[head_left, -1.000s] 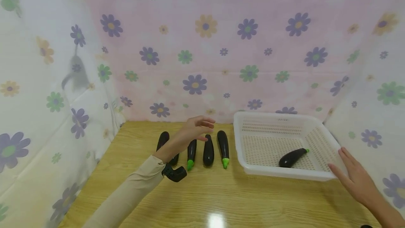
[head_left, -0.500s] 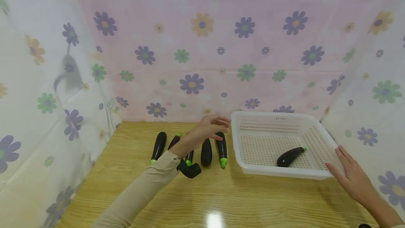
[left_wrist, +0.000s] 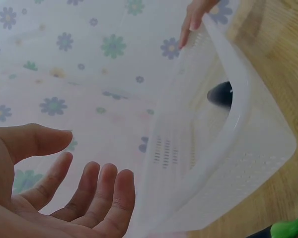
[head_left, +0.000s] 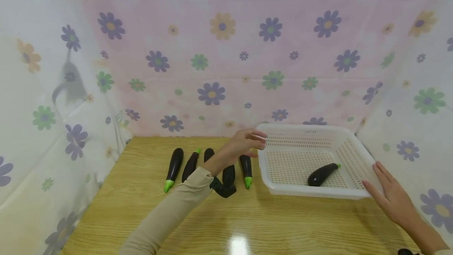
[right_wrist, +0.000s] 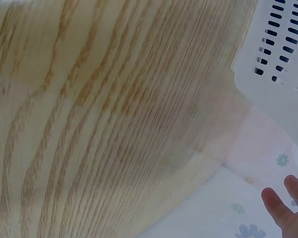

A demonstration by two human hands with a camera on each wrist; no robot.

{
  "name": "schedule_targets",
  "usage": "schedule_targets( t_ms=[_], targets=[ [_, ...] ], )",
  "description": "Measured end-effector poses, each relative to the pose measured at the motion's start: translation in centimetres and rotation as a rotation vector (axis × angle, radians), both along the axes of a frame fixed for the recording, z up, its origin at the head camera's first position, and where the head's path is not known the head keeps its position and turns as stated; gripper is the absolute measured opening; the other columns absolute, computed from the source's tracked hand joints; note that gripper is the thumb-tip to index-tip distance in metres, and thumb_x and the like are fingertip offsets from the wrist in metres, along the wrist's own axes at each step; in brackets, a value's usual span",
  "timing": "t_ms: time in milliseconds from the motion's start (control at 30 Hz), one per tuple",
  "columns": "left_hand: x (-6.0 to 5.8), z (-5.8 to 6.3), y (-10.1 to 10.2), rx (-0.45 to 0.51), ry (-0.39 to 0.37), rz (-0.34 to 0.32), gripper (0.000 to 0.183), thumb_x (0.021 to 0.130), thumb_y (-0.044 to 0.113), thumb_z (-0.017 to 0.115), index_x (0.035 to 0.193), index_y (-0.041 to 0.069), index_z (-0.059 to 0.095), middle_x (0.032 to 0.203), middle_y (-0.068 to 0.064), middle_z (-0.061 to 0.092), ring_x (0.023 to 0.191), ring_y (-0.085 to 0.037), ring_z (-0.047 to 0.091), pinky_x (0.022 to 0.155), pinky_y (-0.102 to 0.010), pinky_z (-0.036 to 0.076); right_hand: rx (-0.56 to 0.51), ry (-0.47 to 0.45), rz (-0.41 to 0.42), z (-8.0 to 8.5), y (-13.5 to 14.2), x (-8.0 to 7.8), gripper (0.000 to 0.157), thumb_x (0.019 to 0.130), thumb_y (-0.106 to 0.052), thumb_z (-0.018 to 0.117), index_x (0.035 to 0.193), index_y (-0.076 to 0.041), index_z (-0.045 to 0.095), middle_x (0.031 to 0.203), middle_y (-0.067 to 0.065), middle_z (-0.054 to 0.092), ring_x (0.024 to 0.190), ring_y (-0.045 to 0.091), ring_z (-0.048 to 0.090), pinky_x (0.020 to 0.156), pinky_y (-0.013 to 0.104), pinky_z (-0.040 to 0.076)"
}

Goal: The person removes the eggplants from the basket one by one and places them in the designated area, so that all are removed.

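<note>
My left hand (head_left: 244, 143) hovers with relaxed, slightly bent fingers and nothing between them. Its fingertips overlap the left rim of a white perforated plastic basket (head_left: 297, 190). In the left wrist view the empty palm of the left hand (left_wrist: 84, 198) faces the basket (left_wrist: 238, 99). At the opposite end, my right hand (head_left: 398, 198) rests against the basket's right side with extended fingers. One dark eggplant (head_left: 322, 175) lies inside the basket. Several more stand in a row left of it, including a leftmost eggplant (head_left: 173, 170) and a rightmost eggplant (head_left: 246, 168); the left forearm partly hides some.
The wooden table (head_left: 283, 223) runs in front of the basket. Flowered cloth (head_left: 212, 58) hangs behind the table and along both sides. A dark wrist-camera mount (head_left: 223, 188) juts from under the left wrist.
My left hand has travelled right from above the eggplant row to the basket's left rim, uncovering the leftmost eggplants. The right hand stays at the basket. The head view has shifted slightly.
</note>
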State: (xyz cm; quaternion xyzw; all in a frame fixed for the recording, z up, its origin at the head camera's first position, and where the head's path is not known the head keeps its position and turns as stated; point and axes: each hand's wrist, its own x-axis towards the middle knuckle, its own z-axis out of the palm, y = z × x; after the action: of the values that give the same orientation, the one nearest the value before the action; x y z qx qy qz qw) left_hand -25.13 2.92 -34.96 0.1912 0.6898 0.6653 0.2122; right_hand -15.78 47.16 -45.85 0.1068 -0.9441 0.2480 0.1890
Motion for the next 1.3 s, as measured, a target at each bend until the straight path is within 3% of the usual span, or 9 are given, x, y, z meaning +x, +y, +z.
schedule_targets(
  t_ms=[267,633,900,1133,1300],
  targets=[
    [-0.8,-0.5,1.8,0.002,-0.003,-0.037,0.031,0.09,0.01,0.064,0.121,0.009,0.06,0.116,-0.009,0.06,0.099,-0.023,0.06,0.083,-0.044,0.052,-0.006,0.045,-0.009,-0.2,-0.1,0.0,0.066,0.096,-0.019,0.051,0.148,0.005,0.018,0.155,0.022,0.009,0.136,0.051,0.008,0.109,0.061,-0.001],
    [-1.9,-0.4,4.9,-0.038,0.013,-0.102,0.029,0.092,0.016,0.062,0.121,0.013,0.06,0.112,-0.007,0.063,0.096,-0.019,0.06,0.078,-0.038,0.054,-0.021,0.018,-0.015,-0.1,0.3,0.4,0.066,0.097,-0.02,0.049,0.15,0.002,0.015,0.156,0.017,0.006,0.136,0.051,0.007,0.105,0.067,-0.001],
    [-2.3,-0.7,7.4,-0.076,0.002,-0.082,0.03,0.09,0.012,0.064,0.119,0.009,0.062,0.102,-0.005,0.065,0.089,-0.018,0.061,0.077,-0.041,0.055,-0.041,0.027,0.005,-0.1,-0.4,0.2,0.064,0.097,-0.019,0.049,0.149,0.004,0.018,0.156,0.019,0.008,0.135,0.053,0.009,0.105,0.067,0.001],
    [-3.1,-1.6,10.1,-0.098,0.001,-0.074,0.028,0.087,0.011,0.067,0.114,0.01,0.065,0.096,0.0,0.063,0.084,-0.016,0.061,0.074,-0.039,0.055,-0.041,0.031,0.006,-0.1,-0.3,0.3,0.065,0.097,-0.018,0.049,0.149,0.003,0.017,0.156,0.017,0.007,0.136,0.051,0.009,0.103,0.069,0.004],
    [-3.4,-2.3,11.9,-0.102,-0.001,-0.049,0.025,0.086,0.009,0.067,0.11,0.009,0.066,0.097,0.0,0.063,0.086,-0.02,0.061,0.076,-0.044,0.054,-0.044,0.039,0.008,-0.2,-0.3,0.2,0.064,0.097,-0.018,0.05,0.149,0.002,0.017,0.156,0.016,0.008,0.137,0.05,0.009,0.106,0.066,0.003]
  ],
)
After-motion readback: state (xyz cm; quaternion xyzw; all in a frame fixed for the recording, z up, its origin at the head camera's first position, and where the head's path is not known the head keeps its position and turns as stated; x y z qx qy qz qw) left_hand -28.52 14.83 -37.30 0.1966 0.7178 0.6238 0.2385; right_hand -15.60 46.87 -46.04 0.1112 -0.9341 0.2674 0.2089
